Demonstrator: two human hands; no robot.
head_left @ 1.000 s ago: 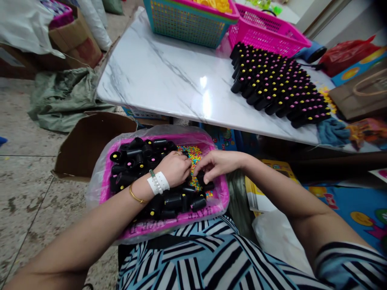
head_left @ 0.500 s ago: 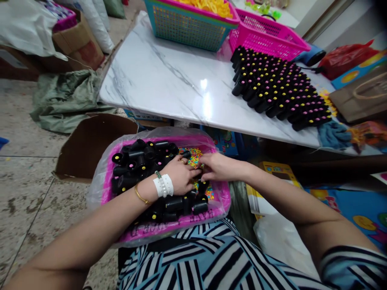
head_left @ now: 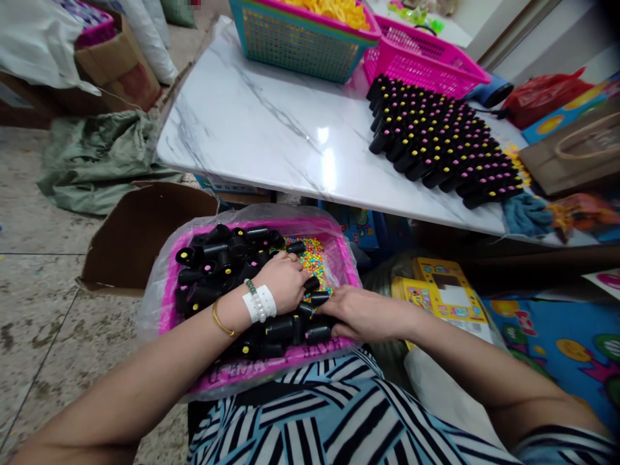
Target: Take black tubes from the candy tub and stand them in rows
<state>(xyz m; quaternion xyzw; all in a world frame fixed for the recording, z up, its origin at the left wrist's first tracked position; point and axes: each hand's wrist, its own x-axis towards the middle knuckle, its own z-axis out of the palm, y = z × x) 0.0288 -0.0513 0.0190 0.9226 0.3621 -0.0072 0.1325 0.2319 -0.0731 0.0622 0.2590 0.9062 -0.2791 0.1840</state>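
A pink basin (head_left: 346, 255) lined with clear plastic holds a heap of black tubes (head_left: 213, 252), some with a yellow or pink dot on the end. Small coloured beads (head_left: 314, 255) lie in its far right part. My left hand (head_left: 283, 284), wearing bracelets and a white band, is curled at the heap with a black tube (head_left: 311, 284) at its fingertips. Lower on the right, my right hand (head_left: 361, 313) closes its fingers and thumb around a black tube, largely hidden by the hand. Another tube (head_left: 320, 298) lies against its fingers.
Beyond the basin, a white marbled table (head_left: 232, 123) carries a block of upright black tubes (head_left: 440, 142), a teal basket (head_left: 300, 48) of yellow pieces and a pink basket (head_left: 421, 58). An open cardboard box (head_left: 145, 236) stands left; a yellow box (head_left: 445, 294) sits right.
My right hand has moved down and toward me, away from my left fingertips, to the basin's lower right. More beads show between the hands. My left hand has curled slightly more.
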